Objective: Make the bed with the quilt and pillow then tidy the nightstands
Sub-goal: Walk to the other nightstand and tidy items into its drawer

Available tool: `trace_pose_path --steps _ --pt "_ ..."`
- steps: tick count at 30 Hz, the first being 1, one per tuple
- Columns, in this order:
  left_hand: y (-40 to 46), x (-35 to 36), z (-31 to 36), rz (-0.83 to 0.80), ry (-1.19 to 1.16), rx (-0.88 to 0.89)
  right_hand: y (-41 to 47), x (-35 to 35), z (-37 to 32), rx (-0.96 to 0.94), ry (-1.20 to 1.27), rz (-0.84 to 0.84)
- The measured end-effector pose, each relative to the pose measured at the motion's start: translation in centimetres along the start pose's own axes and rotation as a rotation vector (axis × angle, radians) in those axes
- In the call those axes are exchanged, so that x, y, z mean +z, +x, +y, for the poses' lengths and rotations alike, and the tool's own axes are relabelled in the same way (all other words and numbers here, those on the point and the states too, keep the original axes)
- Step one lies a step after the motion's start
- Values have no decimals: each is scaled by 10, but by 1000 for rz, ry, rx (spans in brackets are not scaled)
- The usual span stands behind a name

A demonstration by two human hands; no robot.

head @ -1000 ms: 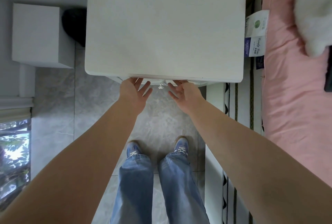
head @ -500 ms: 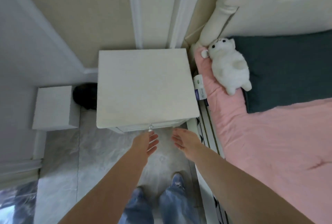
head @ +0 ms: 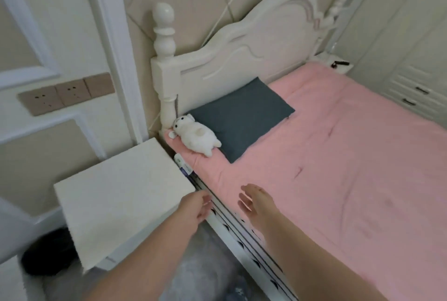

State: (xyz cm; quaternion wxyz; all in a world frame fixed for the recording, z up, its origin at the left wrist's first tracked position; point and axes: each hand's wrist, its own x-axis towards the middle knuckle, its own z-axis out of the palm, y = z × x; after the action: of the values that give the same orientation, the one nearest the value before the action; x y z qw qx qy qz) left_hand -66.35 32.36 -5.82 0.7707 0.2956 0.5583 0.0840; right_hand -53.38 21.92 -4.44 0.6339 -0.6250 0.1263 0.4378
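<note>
A pink quilt [head: 338,167] lies spread flat over the bed. A dark grey pillow [head: 242,117] rests at the head end, with a white plush toy [head: 197,136] lying beside it at the bed's left edge. The white nightstand [head: 121,199] stands left of the bed with a bare top. My left hand [head: 193,209] hovers by the nightstand's right front corner, fingers relaxed and holding nothing. My right hand [head: 254,200] floats over the quilt's near edge, fingers spread, also holding nothing.
A small packet [head: 183,166] is wedged between nightstand and mattress. The white headboard [head: 242,54] and bedpost [head: 164,32] rise behind. A second nightstand [head: 338,65] with a dark object sits at the far side. A black bin [head: 46,254] stands on the floor at left; wardrobe drawers [head: 416,92] at right.
Both hands have left the nightstand's drawer front and drawn back. My view has swung up and right from the nightstand top to the bed, pillow and headboard.
</note>
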Motion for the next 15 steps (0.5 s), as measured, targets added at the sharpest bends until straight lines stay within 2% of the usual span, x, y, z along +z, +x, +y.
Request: trace_pose_path --steps 8,15 --pt "-47 125 -23 -254 333 53 -59 -138 -38 -124 264 213" --pt "-91 222 -104 -440 563 -13 -113 -270 -30 -279 395 447"
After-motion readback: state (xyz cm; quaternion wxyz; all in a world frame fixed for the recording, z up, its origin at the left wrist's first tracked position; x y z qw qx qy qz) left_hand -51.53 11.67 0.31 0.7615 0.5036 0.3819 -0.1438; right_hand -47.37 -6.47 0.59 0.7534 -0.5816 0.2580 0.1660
